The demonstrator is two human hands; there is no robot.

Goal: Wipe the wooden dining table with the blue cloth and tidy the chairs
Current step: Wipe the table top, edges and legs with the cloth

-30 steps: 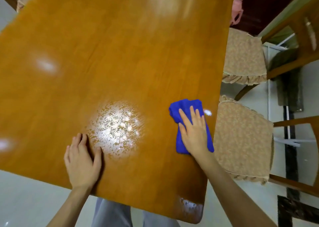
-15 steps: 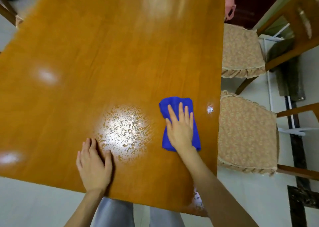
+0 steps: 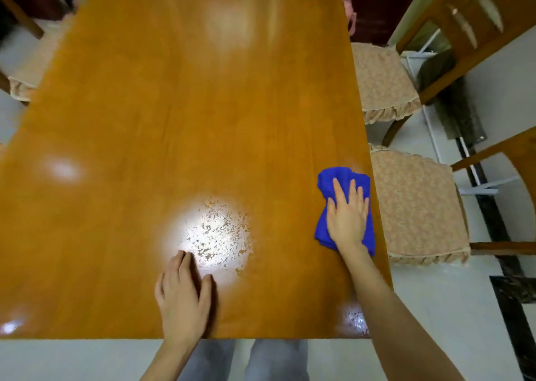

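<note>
With our right hand flat, fingers straight, pressing the soft, light blue cloth at the table right edge, we judge palm pressure suffices.

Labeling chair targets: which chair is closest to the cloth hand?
The nearer right-side chair, cushion beside the right hand pressing the blue cloth. The far right-side chair sits further along the table; the left chair is across it.

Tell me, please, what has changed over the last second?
The right hand slid the blue cloth back rightwards to the edge of the wooden dining table, still pressing it flat. The left hand stayed flat on the tabletop.
</note>
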